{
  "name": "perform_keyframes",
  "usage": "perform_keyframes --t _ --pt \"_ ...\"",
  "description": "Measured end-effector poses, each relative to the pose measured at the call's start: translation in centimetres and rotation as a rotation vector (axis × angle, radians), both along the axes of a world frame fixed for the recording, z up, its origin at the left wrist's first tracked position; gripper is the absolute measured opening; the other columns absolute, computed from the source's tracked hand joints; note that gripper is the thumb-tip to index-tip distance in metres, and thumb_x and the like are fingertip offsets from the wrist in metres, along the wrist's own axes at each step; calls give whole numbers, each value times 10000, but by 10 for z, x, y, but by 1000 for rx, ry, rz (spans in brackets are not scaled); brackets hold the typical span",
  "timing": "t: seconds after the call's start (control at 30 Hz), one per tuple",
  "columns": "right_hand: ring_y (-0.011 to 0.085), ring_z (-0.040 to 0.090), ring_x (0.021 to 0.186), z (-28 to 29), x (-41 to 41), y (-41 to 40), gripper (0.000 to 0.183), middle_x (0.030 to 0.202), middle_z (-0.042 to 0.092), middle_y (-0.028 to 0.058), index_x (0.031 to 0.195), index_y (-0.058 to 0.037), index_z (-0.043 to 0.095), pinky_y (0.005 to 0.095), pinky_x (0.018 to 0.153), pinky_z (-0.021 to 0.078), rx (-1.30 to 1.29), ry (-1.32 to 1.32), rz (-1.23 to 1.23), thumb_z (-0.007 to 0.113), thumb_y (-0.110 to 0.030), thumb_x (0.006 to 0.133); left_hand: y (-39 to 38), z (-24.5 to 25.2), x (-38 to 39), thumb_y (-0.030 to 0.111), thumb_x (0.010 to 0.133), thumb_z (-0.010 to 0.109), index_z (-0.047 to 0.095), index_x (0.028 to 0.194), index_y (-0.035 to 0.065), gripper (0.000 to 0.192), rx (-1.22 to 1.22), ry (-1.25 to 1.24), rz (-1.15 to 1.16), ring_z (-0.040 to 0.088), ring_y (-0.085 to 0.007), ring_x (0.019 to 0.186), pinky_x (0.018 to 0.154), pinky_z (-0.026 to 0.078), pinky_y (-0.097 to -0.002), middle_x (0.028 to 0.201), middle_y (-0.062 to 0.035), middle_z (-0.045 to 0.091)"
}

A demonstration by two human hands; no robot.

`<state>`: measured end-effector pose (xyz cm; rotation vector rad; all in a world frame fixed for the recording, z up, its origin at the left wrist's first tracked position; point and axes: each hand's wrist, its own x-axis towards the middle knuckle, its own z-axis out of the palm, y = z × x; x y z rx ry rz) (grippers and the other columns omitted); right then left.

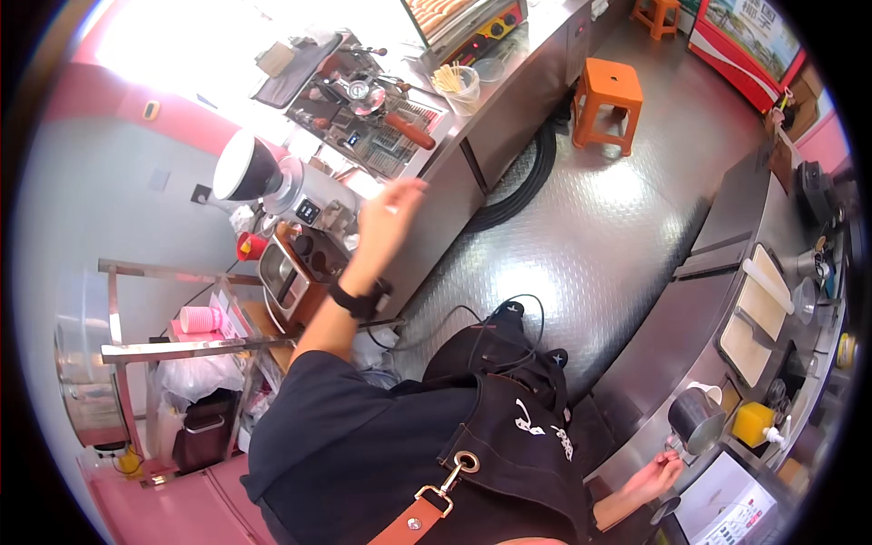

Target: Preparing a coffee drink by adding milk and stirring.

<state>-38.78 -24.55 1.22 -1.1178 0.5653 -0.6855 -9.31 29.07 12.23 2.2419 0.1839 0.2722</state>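
My left hand (392, 211), blurred, with a black watch on the wrist, is raised beside the espresso machine's (364, 95) counter edge, between a coffee grinder (300, 191) and the floor area; its fingers are loosely bent and nothing shows in them. A portafilter with a wooden handle (410, 131) sits at the machine's front. On the opposite side, my right hand (657, 473) grips the handle of a metal milk pitcher (696, 421), tilted over the other counter. A white cup (710, 391) is partly hidden behind the pitcher.
Left stand a knock box (306, 300) and a metal rack (191, 351) with pink cups. Right are a cutting board (753, 327) with a knife, a yellow pump bottle (753, 424) and a screen (725, 501). An orange stool (610, 85) and a black hose (524, 197) are on the floor.
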Motion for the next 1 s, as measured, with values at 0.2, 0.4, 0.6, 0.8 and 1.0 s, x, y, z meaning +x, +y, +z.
perform_keyframes --t 0.2,0.4,0.6,0.8,1.0 --pt "137 457 799 -4 -25 -5 100 860 483 52 892 -38 512 264 693 381 54 -42 -144 568 -74 966 -174 -52 -11 139 875 683 710 892 17 126 -115 220 -862 651 -248 767 722 505 -356 839 -124 679" --pt "143 472 778 1 -44 -5 124 835 532 48 835 -21 544 256 687 381 121 -52 -254 617 -60 928 -330 -92 -26 143 852 710 680 1072 66 235 -120 263 -1366 643 -235 853 764 515 -353 978 -91 690" --pt "135 444 740 4 -79 -31 164 772 529 37 820 -24 561 241 691 347 108 7 -377 625 -119 938 -480 -185 -53 164 769 794 538 1322 78 616 -229 357 -1406 610 -253 1011 835 514 -366 1251 -123 600" --pt "112 441 721 -8 -84 -58 156 776 539 25 833 -22 583 236 686 340 104 91 -384 633 -128 936 -567 -249 -74 214 646 890 376 1431 9 960 -181 142 -1415 487 -334 1266 1044 420 -417 1379 -184 499" --pt "87 433 714 -13 -74 -72 153 773 546 4 819 -37 593 228 683 330 121 182 -427 645 -134 926 -617 -274 -81 206 563 938 371 1418 21 1042 -432 180 -1434 529 -331 1233 1025 443 -402 1321 -183 544"
